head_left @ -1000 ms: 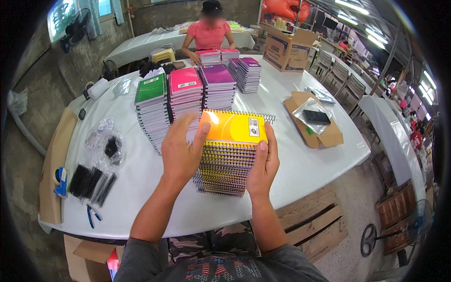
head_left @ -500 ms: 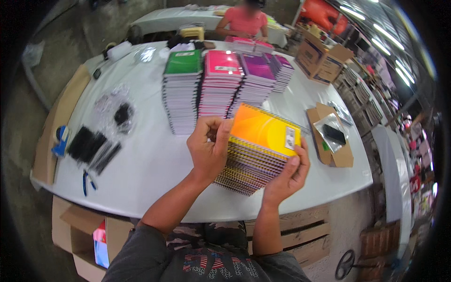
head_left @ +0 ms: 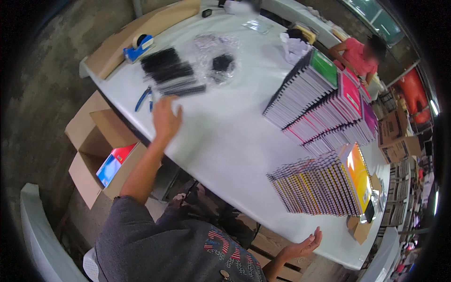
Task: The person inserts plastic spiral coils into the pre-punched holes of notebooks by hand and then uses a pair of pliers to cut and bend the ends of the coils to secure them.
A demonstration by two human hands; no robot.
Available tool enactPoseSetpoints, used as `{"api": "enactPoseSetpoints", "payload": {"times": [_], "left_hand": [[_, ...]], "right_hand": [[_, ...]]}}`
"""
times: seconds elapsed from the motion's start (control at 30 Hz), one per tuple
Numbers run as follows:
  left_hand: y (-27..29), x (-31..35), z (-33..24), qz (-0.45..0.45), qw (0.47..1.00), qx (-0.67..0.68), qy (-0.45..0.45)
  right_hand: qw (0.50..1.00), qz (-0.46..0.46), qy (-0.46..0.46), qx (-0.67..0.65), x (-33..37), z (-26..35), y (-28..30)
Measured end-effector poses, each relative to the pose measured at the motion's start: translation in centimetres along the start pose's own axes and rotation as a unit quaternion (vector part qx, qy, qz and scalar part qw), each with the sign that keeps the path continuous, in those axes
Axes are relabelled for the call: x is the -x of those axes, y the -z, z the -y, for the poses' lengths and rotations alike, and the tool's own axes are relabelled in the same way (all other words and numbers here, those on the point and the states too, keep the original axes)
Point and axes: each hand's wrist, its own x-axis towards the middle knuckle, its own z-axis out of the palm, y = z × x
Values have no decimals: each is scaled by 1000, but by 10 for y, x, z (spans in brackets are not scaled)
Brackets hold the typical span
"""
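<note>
My left hand [head_left: 167, 121] reaches over the left part of the table, its thumb apart from the fingers and nothing seen in it. Its fingertips are close to a row of thin black strips [head_left: 184, 89], beside a denser black heap [head_left: 165, 65]. Blue-handled pliers [head_left: 144, 99] lie just left of that hand. At the table's front edge, my right hand [head_left: 303, 246] is empty with its fingers stretched out. Above it stands a tall stack of spiral notebooks [head_left: 314, 184] with an orange-yellow cover [head_left: 358, 176] on top.
Stacks of green [head_left: 323, 68], pink [head_left: 348, 96] and purple [head_left: 369, 120] notebooks stand behind. A blue tape dispenser [head_left: 138, 47] and clear plastic bag [head_left: 221, 61] lie farther back. An open carton [head_left: 101, 124] is left of the table; a person [head_left: 359, 54] sits across.
Both hands have let go of the yellow notebook stack. My left hand has moved left to the black strips, and my right has dropped to the table edge. The view has swung left.
</note>
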Motion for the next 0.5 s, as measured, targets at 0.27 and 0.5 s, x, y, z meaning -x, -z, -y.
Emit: {"api": "enactPoseSetpoints", "payload": {"times": [0.27, 0.5], "left_hand": [[8, -24, 140, 133, 957, -230, 119], [24, -8, 66, 60, 975, 60, 204]], "right_hand": [[994, 2, -71, -78, 17, 5, -14], [917, 64, -287, -270, 7, 2, -21]]}}
